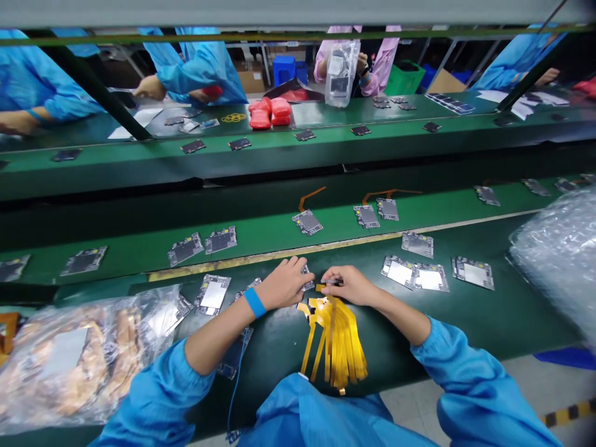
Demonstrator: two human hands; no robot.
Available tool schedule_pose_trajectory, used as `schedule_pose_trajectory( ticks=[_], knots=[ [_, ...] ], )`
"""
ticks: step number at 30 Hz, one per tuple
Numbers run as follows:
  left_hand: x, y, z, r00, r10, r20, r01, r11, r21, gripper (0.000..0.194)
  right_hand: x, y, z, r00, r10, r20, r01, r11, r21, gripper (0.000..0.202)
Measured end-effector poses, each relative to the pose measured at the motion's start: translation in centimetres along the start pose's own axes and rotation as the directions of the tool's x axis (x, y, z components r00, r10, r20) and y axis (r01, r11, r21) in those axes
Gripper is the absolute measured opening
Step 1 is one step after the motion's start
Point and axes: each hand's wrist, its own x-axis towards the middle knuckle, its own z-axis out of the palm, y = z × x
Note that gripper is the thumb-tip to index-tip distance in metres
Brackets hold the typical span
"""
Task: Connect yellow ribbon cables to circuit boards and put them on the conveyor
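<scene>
My left hand [287, 282], with a blue band on its wrist, has its fingers curled over a small circuit board [308, 279] on the dark green bench; the hand hides most of the board. Close by on the right, my right hand [350, 285] pinches the end of an orange flex cable [320, 288] beside that board. Below both hands lies a fanned bunch of yellow-orange flex cables [344, 347], their connector ends toward my hands. Another circuit board [235, 354] lies partly under my left forearm, near a thin blue cord [238, 379].
Circuit boards [431, 277] lie right, others [214, 294] left. A plastic bag of copper-coloured flex cables [65, 366] fills the left side; bubble wrap [559, 248] bulges right. The green conveyor belt [265, 231] carries boards, some with cables. Co-workers [195, 68] sit opposite.
</scene>
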Motion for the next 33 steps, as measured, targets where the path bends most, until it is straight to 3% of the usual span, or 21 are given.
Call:
schedule_pose_trajectory(
  ticks=[5,12,33],
  knots=[
    [-0.1,-0.2,0.5,0.998,-0.007,-0.054,0.006,0.999,-0.035,0.012,1.5,-0.8,-0.6,0.997,0.023,-0.078,-0.038,0.978,-0.206,0.019],
    [-1.5,-0.1,1.3,0.988,-0.036,-0.152,0.020,0.994,-0.103,0.014,2.5,-2.2,-0.3,0.991,0.075,-0.112,-0.113,0.913,-0.391,0.016],
    [-1.8,0.0,2.2,0.981,-0.076,-0.181,0.057,0.993,-0.107,0.015,2.7,-3.1,-0.7,0.988,0.129,-0.079,-0.151,0.872,-0.466,0.019]
  ],
)
